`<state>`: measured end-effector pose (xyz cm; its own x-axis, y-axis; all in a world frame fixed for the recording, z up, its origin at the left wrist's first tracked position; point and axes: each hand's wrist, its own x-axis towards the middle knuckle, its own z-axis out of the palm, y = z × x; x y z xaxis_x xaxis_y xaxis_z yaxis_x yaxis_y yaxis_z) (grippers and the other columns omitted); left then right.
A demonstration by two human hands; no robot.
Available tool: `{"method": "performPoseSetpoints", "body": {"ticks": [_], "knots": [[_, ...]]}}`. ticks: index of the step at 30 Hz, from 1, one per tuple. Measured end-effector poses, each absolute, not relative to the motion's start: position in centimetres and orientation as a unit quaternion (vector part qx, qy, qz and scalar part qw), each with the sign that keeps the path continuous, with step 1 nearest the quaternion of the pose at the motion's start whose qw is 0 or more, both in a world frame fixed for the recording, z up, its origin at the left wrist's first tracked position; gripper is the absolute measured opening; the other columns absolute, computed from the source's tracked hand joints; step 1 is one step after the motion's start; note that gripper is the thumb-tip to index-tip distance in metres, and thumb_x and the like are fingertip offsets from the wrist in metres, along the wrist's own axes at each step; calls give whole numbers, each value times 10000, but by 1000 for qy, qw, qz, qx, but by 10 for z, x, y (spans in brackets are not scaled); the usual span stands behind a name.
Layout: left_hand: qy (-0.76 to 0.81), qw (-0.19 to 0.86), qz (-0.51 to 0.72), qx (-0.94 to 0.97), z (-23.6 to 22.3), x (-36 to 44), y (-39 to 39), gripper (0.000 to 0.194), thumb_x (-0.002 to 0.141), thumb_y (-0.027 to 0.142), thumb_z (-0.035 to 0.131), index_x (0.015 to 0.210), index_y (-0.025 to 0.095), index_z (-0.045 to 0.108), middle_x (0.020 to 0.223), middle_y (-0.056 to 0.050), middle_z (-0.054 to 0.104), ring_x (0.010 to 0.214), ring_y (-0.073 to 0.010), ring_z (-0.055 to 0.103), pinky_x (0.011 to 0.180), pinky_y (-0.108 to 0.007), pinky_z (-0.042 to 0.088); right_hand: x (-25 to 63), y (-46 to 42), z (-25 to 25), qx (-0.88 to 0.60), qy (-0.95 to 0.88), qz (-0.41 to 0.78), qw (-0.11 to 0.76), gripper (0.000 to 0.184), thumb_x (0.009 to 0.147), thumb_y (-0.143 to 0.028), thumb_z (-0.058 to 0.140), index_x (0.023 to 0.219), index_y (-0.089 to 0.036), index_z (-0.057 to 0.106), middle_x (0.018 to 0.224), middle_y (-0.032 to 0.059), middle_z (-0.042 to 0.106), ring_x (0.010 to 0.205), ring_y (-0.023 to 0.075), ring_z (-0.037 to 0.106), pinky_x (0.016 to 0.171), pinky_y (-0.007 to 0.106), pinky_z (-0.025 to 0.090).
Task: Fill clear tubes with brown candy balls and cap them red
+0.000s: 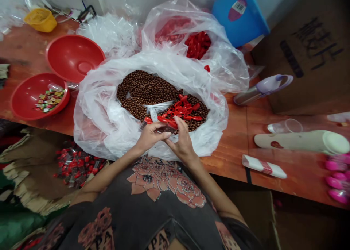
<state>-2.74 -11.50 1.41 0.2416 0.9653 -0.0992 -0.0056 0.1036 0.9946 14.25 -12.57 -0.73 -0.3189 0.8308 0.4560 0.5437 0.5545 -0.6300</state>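
My left hand (150,136) and my right hand (182,140) meet over the near rim of a large clear plastic bag (95,107). Between their closed fingers is a small clear container with a red top (172,123); the fingers cover part of it. Another bit of red and clear plastic (147,120) shows at my left fingertips. Small round brown balls (144,89) fill the bag. Several red plastic caps (187,107) lie on the balls just beyond my hands, beside a whitish translucent scoop-like piece (153,113).
Behind stands another bag of red pieces (198,45). Two red bowls (75,54) are at left, one holding small wrapped pieces (50,100). Below left, a carton holds red-capped containers (79,164). At right are a tumbler (262,89), a pale flask (300,140) and a cardboard box (303,60).
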Motion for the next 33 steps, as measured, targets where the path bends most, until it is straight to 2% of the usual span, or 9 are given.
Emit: {"method": "performPoseSetpoints", "body": {"ticks": [3,6,8,10,17,22,25,29,33], "knots": [[455,622,412,485,14,-26,-114,395,757,441,760,1025,153,736,1042,-89,737,957,-197,667,926,-350,517,145,-123,-8,-440,-797,127,394,780,863,-292,659,1509,-255,224,1346,164,509,1276,301,510,1034,514,485],[429,730,383,369,13,-26,-111,647,838,727,489,962,136,721,935,-127,743,882,-219,687,788,-344,552,148,-122,-6,-437,-809,103,381,730,806,-346,697,1435,-233,344,1261,156,558,1188,321,552,983,520,488],[394,803,346,284,12,-27,-110,818,818,837,315,971,134,704,869,-147,739,844,-241,698,700,-347,555,149,-122,-5,-423,-821,82,375,696,786,-378,700,1394,-230,395,1226,145,589,1152,324,572,978,523,472],[369,844,313,232,10,-28,-109,862,789,872,286,988,137,690,832,-150,735,832,-253,703,667,-345,551,148,-123,-4,-410,-832,71,366,658,790,-380,686,1376,-238,420,1204,127,611,1129,310,587,1000,516,448],[373,848,320,200,11,-25,-109,741,819,811,374,1020,169,684,746,-88,710,729,-211,684,654,-326,545,147,-127,-7,-393,-865,105,294,679,792,-433,688,1403,-307,420,1296,92,547,1237,324,490,1123,565,328],[394,835,338,183,19,-19,-112,493,882,588,458,1067,179,662,669,-40,656,548,-155,598,609,-323,532,145,-130,-7,-409,-838,114,342,727,824,-382,672,1446,-258,318,1258,128,517,1196,314,498,1048,549,422],[425,812,363,171,21,-13,-116,400,872,461,471,1091,172,638,620,-13,611,498,-130,537,605,-319,531,143,-130,-5,-415,-831,124,348,756,824,-386,673,1456,-248,283,1307,140,502,1232,317,486,1056,548,417],[438,787,388,196,22,-6,-121,399,860,471,458,1093,185,609,550,35,509,442,-105,453,519,-278,497,144,-129,-5,-394,-855,125,315,778,817,-421,667,1466,-249,276,1347,130,532,1261,323,490,1116,574,346],[432,789,384,207,22,-4,-123,403,832,486,489,1107,200,563,483,85,388,362,-76,334,380,-194,351,145,-128,-10,-373,-866,119,309,755,818,-417,637,1469,-238,299,1349,132,566,1262,319,515,1135,569,323]]}}
